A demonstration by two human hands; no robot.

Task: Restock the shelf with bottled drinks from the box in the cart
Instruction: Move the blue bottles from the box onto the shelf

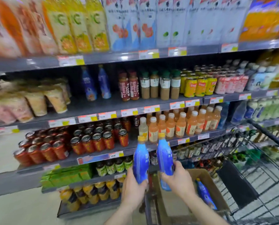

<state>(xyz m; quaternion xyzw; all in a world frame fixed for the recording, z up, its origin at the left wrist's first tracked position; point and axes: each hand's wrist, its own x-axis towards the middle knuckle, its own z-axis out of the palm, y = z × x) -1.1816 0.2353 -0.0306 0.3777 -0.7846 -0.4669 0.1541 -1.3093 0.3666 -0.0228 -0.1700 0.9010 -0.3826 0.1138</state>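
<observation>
Both hands hold one blue bottle each, upright: left hand [134, 184] grips the left bottle [141, 161], right hand [177, 177] the right bottle [164, 155], above the box [216, 190] in the cart [265, 159], before the shelf [103, 104]

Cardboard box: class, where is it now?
Head view, lower right: the cardboard box sits in the cart, below the right hand, with a blue bottle lying inside.

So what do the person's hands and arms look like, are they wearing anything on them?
Two bare human hands, the left hand and the right hand, each on a bare forearm. No gloves, sleeves, watch, bracelet or rings show in this head view.
</observation>
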